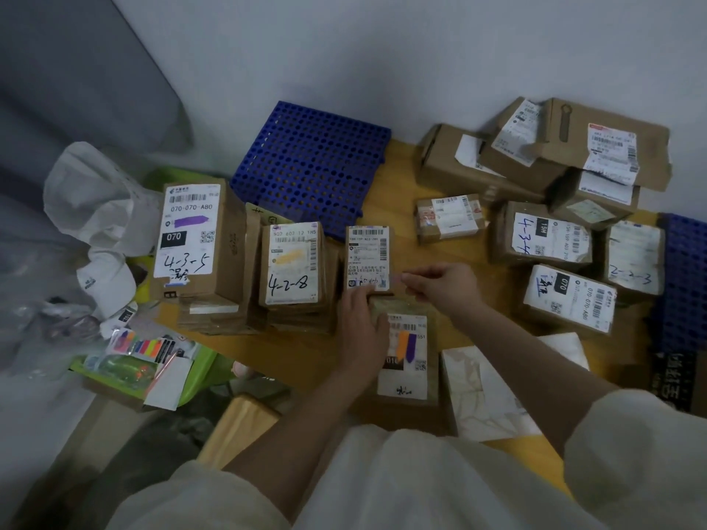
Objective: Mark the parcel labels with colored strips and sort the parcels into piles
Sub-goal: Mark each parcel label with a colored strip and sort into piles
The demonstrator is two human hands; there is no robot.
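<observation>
A small cardboard parcel [406,380] lies on the wooden table in front of me; its white label carries an orange strip and a purple strip [406,345] side by side. My left hand [361,323] rests flat on its left edge. My right hand [440,281] pinches a small pale strip just above the parcel, near the lower edge of a parcel with a white label [368,258]. Left of it stand two piles: one topped by a label reading 4-2-8 [292,262] with an orange mark, one reading 4-3-5 [189,231] with a purple mark.
Several unsorted cardboard parcels [554,231] lie at the right and back right. A blue perforated tray [310,158] sits at the back. A pack of coloured strips [143,344] lies in a green bin at the left, beside white bags [99,208]. A pale flat packet [486,392] lies by my right forearm.
</observation>
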